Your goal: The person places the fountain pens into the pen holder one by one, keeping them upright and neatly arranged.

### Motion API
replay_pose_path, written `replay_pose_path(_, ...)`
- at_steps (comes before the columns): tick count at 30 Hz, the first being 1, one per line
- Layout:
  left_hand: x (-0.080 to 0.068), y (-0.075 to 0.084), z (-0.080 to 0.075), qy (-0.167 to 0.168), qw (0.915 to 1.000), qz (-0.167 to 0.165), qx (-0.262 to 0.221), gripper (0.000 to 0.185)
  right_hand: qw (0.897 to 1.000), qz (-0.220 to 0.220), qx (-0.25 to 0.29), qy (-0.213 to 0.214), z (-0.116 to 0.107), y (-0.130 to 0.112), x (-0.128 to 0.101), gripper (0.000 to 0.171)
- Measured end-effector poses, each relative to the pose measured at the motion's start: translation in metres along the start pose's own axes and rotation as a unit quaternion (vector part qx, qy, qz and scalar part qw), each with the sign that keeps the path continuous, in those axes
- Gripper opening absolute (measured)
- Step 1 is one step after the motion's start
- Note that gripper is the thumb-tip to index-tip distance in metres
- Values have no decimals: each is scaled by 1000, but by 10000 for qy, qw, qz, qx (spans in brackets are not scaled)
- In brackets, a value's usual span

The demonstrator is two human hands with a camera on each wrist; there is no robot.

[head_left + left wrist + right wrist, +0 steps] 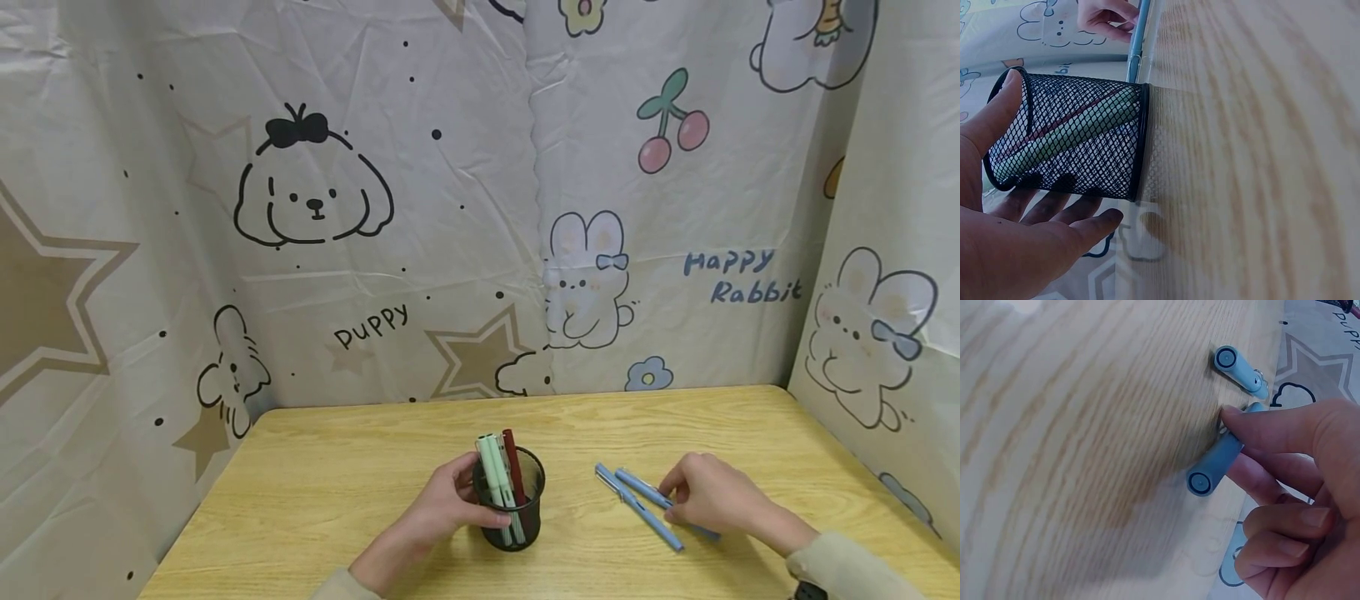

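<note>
A black mesh pen holder (531, 523) stands upright on the table, with light green pens (492, 471) and a dark red pen (513, 468) leaning inside. My left hand (441, 507) grips it from the left, thumb at the rim and fingers around the far side; the left wrist view shows the thumb (1005, 103) across the rim. To the right, my right hand (712, 496) pinches a blue pen (636, 483) between thumb and fingers. In the right wrist view this pen (1213, 467) lies low along the tabletop. Beside it rests another blue pen (654, 523), which the hand does not hold.
The wood-grain table (360, 475) has its far edge against a hanging cloth (465, 250) printed with cartoon animals. More cloth hangs along the left and right sides. A dark band (810, 590) shows at my right wrist.
</note>
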State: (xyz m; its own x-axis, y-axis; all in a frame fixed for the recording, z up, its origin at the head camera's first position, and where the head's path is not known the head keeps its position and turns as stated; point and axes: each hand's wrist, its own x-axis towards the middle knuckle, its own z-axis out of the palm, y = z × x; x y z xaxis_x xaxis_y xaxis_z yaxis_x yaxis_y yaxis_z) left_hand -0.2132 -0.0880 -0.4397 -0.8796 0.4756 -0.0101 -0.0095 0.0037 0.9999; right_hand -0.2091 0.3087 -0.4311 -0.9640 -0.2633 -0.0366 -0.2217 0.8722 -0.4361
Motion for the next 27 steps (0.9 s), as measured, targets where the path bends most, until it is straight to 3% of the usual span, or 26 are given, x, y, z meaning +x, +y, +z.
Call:
replay_pose_path(7, 0, 0, 0, -11, 10000, 4, -28, 84, 9982, -346, 487, -70, -1, 9, -2, 24)
replay_pose_path(27, 1, -1, 0, 16, 10000, 16, -48, 86, 9918, -482, 1181, 46, -4, 11, -8, 26)
